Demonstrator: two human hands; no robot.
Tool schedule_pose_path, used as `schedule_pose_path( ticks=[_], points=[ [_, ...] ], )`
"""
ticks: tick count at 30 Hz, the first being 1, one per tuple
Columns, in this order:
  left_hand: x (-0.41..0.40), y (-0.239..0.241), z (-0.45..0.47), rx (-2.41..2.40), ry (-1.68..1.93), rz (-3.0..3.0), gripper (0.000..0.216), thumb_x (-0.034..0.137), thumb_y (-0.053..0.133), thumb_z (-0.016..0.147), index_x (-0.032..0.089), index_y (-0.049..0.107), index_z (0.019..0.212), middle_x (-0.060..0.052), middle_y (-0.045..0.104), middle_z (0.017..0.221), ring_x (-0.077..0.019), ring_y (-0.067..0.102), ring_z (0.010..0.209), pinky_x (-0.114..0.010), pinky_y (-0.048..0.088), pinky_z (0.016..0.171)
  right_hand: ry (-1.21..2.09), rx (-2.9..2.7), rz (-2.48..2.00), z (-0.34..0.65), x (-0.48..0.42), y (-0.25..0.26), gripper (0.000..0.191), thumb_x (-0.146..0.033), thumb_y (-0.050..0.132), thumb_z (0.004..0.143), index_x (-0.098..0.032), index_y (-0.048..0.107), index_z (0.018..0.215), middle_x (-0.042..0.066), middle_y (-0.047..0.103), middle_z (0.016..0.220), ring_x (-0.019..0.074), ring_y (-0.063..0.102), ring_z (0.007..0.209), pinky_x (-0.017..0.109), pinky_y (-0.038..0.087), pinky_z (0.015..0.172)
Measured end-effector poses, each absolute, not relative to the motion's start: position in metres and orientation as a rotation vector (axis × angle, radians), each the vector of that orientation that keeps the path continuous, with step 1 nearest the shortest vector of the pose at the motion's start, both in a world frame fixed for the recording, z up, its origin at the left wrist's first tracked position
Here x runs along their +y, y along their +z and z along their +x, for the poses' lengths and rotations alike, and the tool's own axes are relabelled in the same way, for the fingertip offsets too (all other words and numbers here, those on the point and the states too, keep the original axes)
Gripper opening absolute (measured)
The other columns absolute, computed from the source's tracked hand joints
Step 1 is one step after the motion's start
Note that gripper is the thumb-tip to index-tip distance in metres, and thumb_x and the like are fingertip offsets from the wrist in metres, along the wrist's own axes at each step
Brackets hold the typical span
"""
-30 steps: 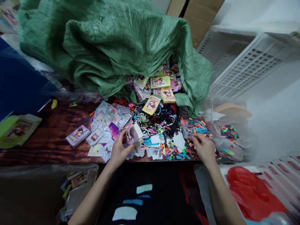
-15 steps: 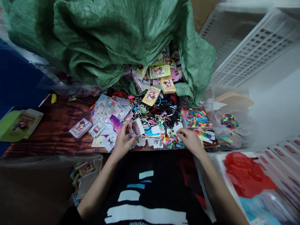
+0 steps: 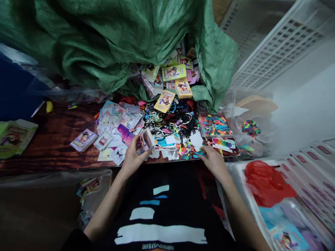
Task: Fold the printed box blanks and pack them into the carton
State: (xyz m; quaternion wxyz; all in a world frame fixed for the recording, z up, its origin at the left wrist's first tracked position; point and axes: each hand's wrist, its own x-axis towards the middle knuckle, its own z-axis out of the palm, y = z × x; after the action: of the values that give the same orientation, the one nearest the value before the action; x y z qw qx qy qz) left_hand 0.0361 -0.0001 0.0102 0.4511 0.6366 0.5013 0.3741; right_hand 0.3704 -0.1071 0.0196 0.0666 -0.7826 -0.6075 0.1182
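My left hand [image 3: 132, 153] is closed around a small open cardboard box [image 3: 148, 138], its open end tilted up and to the right. At the table's front edge, my right hand [image 3: 213, 159] has its thumb and fingertips together among small colourful pieces [image 3: 185, 150]; a bit of teal shows at the fingertips, but I cannot make out what they grip. White paper pieces [image 3: 196, 138] lie just beyond that hand. Between the hands are a blue-and-white card [image 3: 166, 141] and a tangle of black cords [image 3: 180, 120]. Left of the box spreads a pile of cards and stickers [image 3: 115, 122].
A green woven sack [image 3: 157, 31] spills printed boxes [image 3: 174, 72] at the back. Clear trays of colourful pieces [image 3: 216, 125] stand at right, beside a rainbow heart strip [image 3: 223, 144]. A purple box [image 3: 83, 140] lies left. White crates [image 3: 282, 42] rise at upper right.
My right hand has moved from the white paper down to the colourful pieces at the table edge. My left hand still holds the box, now tipped more upright. The view has shifted slightly.
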Motion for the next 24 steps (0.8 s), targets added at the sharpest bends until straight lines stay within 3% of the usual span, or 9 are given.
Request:
schedule_pose_path(
  ticks=[2, 5, 9, 12, 16, 24],
  points=[
    [0.000, 0.010, 0.039, 1.229, 0.918, 1.595, 0.071, 0.035, 0.077, 0.074, 0.023, 0.046, 0.136, -0.010, 0.057, 0.134, -0.0280, 0.057, 0.123, -0.044, 0.049, 0.103, 0.375, -1.873, -2.307, 0.365, -0.106, 0.015, 0.015, -0.024, 0.062, 0.083, -0.024, 0.063, 0.098, 0.005, 0.063, 0.100, 0.0215, 0.063, 0.082, 0.029, 0.042, 0.064],
    [-0.002, 0.014, 0.043, 1.204, 0.906, 1.604, 0.067, 0.033, 0.075, 0.075, 0.024, 0.047, 0.135, -0.008, 0.057, 0.133, -0.0252, 0.058, 0.121, -0.041, 0.052, 0.101, 0.428, -1.882, -2.241, 0.360, -0.099, 0.010, 0.005, -0.023, 0.057, 0.085, -0.024, 0.061, 0.085, 0.005, 0.060, 0.093, 0.0210, 0.062, 0.080, 0.029, 0.040, 0.062],
    [-0.004, 0.018, 0.042, 1.213, 0.889, 1.595, 0.065, 0.033, 0.074, 0.076, 0.022, 0.047, 0.133, -0.008, 0.058, 0.131, -0.0242, 0.059, 0.117, -0.040, 0.054, 0.097, 0.498, -1.646, -2.070, 0.362, -0.088, 0.010, 0.014, -0.024, 0.055, 0.083, -0.022, 0.056, 0.069, 0.004, 0.058, 0.079, 0.0199, 0.058, 0.073, 0.031, 0.042, 0.066],
    [-0.004, 0.017, 0.038, 1.230, 0.882, 1.596, 0.066, 0.034, 0.074, 0.076, 0.021, 0.046, 0.134, -0.009, 0.058, 0.131, -0.0242, 0.060, 0.115, -0.040, 0.054, 0.098, 0.668, -1.321, -1.913, 0.364, -0.084, 0.015, 0.017, -0.036, 0.061, 0.078, -0.023, 0.056, 0.068, 0.001, 0.056, 0.066, 0.0176, 0.053, 0.060, 0.030, 0.042, 0.057],
    [-0.004, 0.017, 0.037, 1.244, 0.890, 1.585, 0.067, 0.034, 0.074, 0.074, 0.020, 0.046, 0.133, -0.009, 0.059, 0.129, -0.0244, 0.062, 0.114, -0.040, 0.054, 0.098, 1.029, -0.928, -1.741, 0.358, -0.083, 0.023, 0.031, -0.047, 0.074, 0.067, -0.022, 0.058, 0.071, -0.003, 0.055, 0.052, 0.0113, 0.042, 0.041, 0.024, 0.031, 0.041],
    [-0.004, 0.016, 0.037, 1.195, 0.895, 1.553, 0.067, 0.031, 0.074, 0.074, 0.022, 0.046, 0.134, -0.009, 0.058, 0.132, -0.0248, 0.059, 0.118, -0.040, 0.054, 0.097, 1.185, -0.656, -1.538, 0.346, -0.080, 0.037, 0.032, -0.038, 0.086, 0.054, -0.020, 0.063, 0.067, -0.005, 0.055, 0.055, 0.0070, 0.043, 0.043, 0.021, 0.030, 0.042]
  ],
)
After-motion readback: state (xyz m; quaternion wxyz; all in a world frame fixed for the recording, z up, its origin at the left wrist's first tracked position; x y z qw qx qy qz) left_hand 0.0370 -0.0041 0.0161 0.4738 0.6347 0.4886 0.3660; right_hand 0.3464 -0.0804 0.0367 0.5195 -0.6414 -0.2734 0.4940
